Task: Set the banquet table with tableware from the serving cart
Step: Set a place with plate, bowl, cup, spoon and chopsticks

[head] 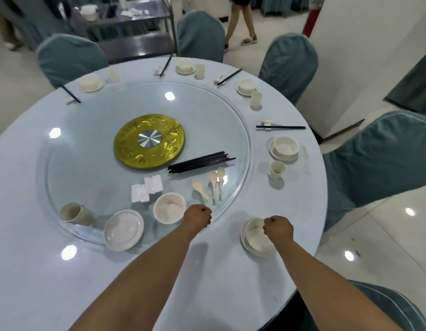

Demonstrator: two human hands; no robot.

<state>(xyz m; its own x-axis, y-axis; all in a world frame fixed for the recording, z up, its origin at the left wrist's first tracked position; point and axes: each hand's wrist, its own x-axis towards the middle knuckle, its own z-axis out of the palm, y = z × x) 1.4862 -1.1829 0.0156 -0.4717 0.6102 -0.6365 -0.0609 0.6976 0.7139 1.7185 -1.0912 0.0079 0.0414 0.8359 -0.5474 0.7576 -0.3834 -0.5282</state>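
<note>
On the glass turntable [95, 130] lay three spoons [213, 180], one bundle of black chopsticks [201, 162] too tightly packed to count, one loose bowl [169, 208], one stack of plates [124, 230], one tipped stack of cups [74, 213] and two clumps of white packets [147, 188]. Around the tablecloth [28, 271] stood five bowl-on-plate settings, the nearest at right [256, 237], four upright cups, the nearest at right [277, 170], and four laid pairs of chopsticks, the nearest at right [280, 127]. Five covered chairs showed clearly, one at far left [71, 58].

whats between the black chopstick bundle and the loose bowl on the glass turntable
Three cream spoons lie between the chopstick bundle and the bowl, seen in the head view.
</note>
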